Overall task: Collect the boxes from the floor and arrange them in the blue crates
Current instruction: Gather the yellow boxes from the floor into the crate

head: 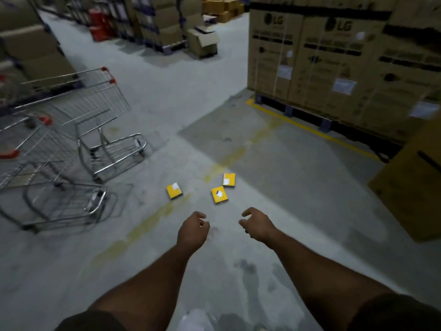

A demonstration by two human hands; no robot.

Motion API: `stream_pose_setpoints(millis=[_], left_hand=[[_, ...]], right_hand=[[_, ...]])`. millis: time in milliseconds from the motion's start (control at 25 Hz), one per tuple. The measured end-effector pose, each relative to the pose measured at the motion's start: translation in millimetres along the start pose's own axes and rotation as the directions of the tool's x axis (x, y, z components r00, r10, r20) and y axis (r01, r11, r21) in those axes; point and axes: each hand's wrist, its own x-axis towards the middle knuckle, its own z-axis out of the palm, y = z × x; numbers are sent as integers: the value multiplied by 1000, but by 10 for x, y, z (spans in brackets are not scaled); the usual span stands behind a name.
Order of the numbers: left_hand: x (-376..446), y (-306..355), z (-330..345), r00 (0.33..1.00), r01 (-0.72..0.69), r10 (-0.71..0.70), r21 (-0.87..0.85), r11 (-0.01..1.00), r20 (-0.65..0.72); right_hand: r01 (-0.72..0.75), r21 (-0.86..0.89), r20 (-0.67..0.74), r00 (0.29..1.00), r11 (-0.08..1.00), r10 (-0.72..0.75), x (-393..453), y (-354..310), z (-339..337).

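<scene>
At the far left, metal shopping carts (78,130) stand clustered on the grey concrete floor (274,163), with stacked cartons behind them. Near the middle of the floor lie three small yellow boxes: the left box (174,190) sits apart, the middle box (219,194) lies just beyond the hands, and the right box (229,179) lies just beside it, slightly farther away. All three lie flat, each with a white label on top. The left hand (192,231) hangs above the floor with fingers loosely curled, holding and touching nothing. The right hand (257,224) is beside it, fingers relaxed and partly spread, also holding nothing. At the far right, large printed cartons (322,68) stand on a pallet behind a yellow floor line (310,130).
</scene>
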Motion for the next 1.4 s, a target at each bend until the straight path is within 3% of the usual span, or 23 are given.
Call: stream_pose_setpoints(millis=[240, 480, 600, 800, 1080, 1400], left_hand=[[717, -270, -168, 996, 92, -91, -78, 993, 11], [1979, -580, -529, 991, 111, -101, -107, 988, 92], [2544, -712, -828, 982, 131, -117, -87, 988, 151], [3406, -620, -1123, 988, 83, -78, -35, 996, 131], [4485, -219, -879, 981, 104, -100, -19, 994, 164], [6127, -422, -67, 934, 343, -345, 42, 938, 92]], right_hand=[[14, -78, 73, 997, 997, -9, 749, -483, 249], [-64, -181, 32, 997, 981, 71, 1679, -1109, 591], [-114, -157, -1, 993, 981, 115, 2008, -1458, 745], [-131, -117, -69, 990, 985, 123, 2545, -1937, 851], [-150, -122, -67, 988, 981, 143, 3752, -2172, 744], [-213, -107, 3, 977, 971, 214, 5651, -1755, 766]])
